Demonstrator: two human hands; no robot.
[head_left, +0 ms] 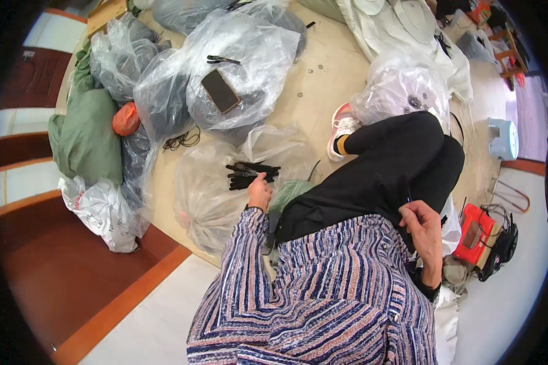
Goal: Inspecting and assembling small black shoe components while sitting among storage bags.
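Note:
A small pile of black straps (243, 176), some with buckles, lies on a clear plastic bag (204, 201) in front of me to the left. My left hand (260, 194) is at the pile's near edge, its fingers closed on a black strap. Over my lap on the right, my right hand (419, 222) is closed in a pinch. A thin dark thing with a bluish glint shows just above its fingertips against my black trousers; its kind is too small to tell.
Beyond the pile, a phone (220, 91) and a black buckled strap (223, 59) rest on a large stuffed plastic bag (256, 42). Green (91, 137) and white (103, 213) bags crowd the left. A blue stool (503, 139) and red case (474, 234) stand right.

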